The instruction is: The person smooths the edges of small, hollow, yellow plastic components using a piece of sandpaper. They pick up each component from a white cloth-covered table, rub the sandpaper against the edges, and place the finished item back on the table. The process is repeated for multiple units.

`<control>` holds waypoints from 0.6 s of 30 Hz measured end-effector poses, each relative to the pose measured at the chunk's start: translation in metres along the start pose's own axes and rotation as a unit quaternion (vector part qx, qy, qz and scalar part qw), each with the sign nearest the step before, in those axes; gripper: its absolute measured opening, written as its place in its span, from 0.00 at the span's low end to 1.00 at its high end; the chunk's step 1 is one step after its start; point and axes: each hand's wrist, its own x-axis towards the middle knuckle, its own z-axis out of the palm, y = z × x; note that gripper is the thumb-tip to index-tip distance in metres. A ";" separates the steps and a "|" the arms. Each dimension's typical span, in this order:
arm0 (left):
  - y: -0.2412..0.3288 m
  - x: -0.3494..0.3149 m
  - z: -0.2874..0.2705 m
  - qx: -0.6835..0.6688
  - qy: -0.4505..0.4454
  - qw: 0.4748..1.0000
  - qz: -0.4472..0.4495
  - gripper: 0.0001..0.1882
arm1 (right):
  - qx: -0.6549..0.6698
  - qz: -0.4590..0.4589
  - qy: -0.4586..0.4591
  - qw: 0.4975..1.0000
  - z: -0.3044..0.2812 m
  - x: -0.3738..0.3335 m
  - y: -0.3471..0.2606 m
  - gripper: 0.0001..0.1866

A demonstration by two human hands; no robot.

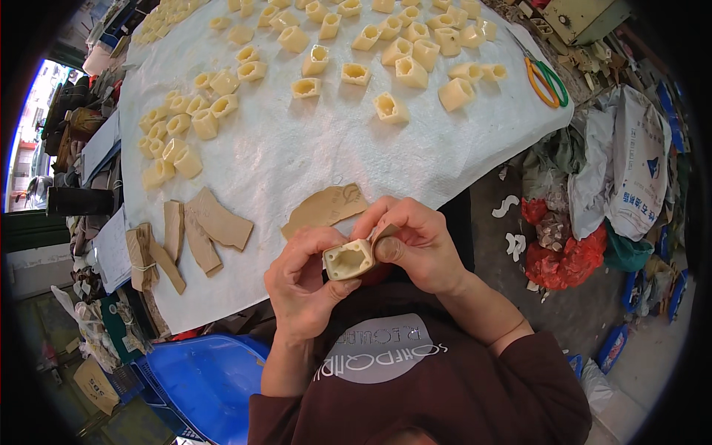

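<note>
Near the table's front edge, my left hand (300, 279) grips a hollow cream-coloured moulded block (348, 262), its open end facing up. Pinched in my right hand (421, 246) is a brown strip (383, 233) of stiff sheet, pressed against the block's right side. Both hands are closed and meet around the piece. Just beyond them lies a larger torn brown sheet (324, 208). More brown strips (198, 235) lie to the left, with a tied bundle (139, 256) of them at the table's edge.
Many similar cream blocks (389, 108) stand and lie across the white table cover (274, 152). Scissors (544, 81) with orange and green handles rest at the right edge. A blue chair (208, 378) is at lower left; bags, including a red one (567, 259), sit on the floor at right.
</note>
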 end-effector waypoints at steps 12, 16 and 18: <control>-0.003 0.000 -0.001 0.139 -0.039 0.988 0.052 0.23 | 0.024 0.095 0.015 0.995 -0.008 0.002 -0.006 0.12; 0.009 0.005 0.017 0.302 0.003 0.951 0.068 0.33 | -0.012 -0.056 0.032 0.998 -0.006 0.004 0.007 0.09; 0.006 0.003 0.030 0.189 0.068 0.980 0.008 0.34 | -0.008 -0.062 0.058 0.996 0.001 0.004 0.007 0.09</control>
